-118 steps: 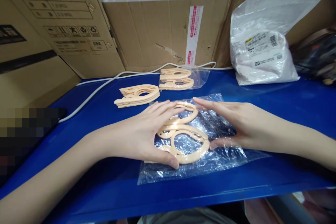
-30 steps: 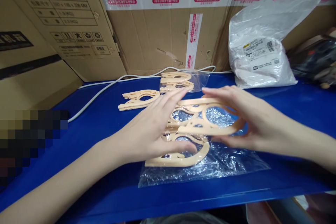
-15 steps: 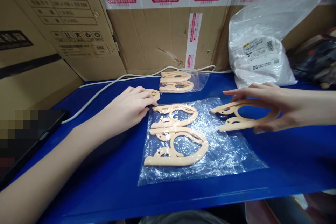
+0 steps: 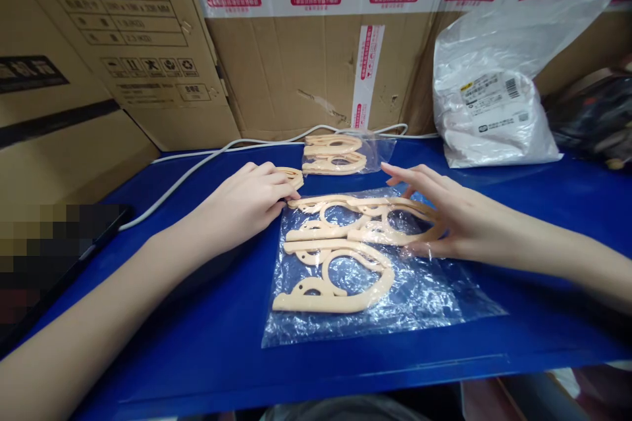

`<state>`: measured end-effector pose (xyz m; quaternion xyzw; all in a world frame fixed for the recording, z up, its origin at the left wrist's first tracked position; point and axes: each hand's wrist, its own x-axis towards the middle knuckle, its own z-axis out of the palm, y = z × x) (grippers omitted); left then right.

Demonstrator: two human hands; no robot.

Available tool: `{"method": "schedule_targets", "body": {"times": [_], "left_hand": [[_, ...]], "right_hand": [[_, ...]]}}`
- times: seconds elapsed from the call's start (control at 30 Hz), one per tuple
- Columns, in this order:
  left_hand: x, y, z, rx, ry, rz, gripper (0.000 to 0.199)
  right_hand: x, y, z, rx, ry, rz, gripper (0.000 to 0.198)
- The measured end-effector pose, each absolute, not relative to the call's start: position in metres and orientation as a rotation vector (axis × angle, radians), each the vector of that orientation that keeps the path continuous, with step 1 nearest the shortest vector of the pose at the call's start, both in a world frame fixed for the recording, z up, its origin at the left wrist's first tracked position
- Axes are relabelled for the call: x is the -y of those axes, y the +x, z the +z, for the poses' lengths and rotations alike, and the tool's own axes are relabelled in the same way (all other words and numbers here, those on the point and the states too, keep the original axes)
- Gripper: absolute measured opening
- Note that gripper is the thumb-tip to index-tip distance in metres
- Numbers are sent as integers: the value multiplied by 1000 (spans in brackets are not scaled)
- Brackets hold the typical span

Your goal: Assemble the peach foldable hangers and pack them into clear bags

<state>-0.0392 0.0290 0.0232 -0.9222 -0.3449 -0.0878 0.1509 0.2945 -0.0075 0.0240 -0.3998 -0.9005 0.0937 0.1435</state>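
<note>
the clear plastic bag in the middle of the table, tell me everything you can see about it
The clear plastic bag is thin, crinkled and glossy. It lies flat on the blue table, and whether its mouth is open cannot be told. Peach plastic hangers lie flat over its far half, curved and overlapping; whether they are on it or in it cannot be told. The right hand rests on the far right hanger over the bag. The left hand is beside its far left corner, on a separate hanger stack.

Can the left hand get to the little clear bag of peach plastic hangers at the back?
Probably yes. The left hand rests on a loose peach hanger stack, right beside the small clear bag of peach plastic hangers, with only bare blue table between.
</note>
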Motion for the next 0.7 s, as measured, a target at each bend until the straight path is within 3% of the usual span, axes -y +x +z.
{"method": "schedule_targets", "body": {"times": [0.4, 0.7], "left_hand": [[-27, -37, 25, 1028, -2665, -293, 30], [-31, -39, 23, 1081, -2699, -317, 28]], "right_hand": [[6, 297, 21, 2610, -1226, 67, 95], [2, 295, 15, 2490, -1252, 249, 79]]}}
